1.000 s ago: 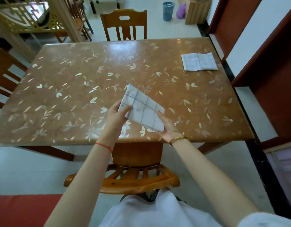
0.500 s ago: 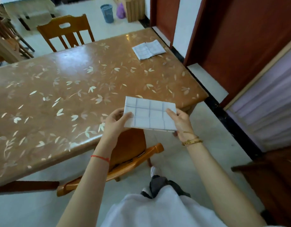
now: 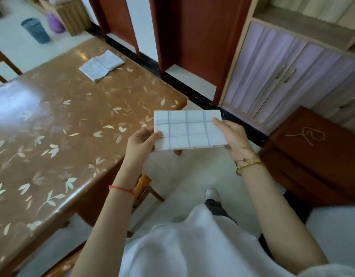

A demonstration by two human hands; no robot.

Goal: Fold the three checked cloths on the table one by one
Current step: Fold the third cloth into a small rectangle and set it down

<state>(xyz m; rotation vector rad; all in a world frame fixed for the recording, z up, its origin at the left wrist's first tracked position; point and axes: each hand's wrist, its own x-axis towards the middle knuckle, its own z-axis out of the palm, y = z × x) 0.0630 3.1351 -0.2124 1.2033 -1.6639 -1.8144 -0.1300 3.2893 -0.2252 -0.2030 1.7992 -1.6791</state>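
Now the folded cloth (image 3: 189,130) sits between both hands; left hand (image 3: 141,142) and right hand (image 3: 233,136) pinch its ends.

Nothing in the room can be read: no words, numbers, labels or brand marks show on anything. The checked cloth (image 3: 189,129) in the middle carries only a grid of thin lines, the table (image 3: 52,116) at 9 o'clock only a pale leaf pattern, and the dark wooden chest (image 3: 316,156) at 3 o'clock a gold looping squiggle (image 3: 304,134) that forms no letter I can make out. The folded cloth (image 3: 101,64) at 11 o'clock is too blurred to show any print.
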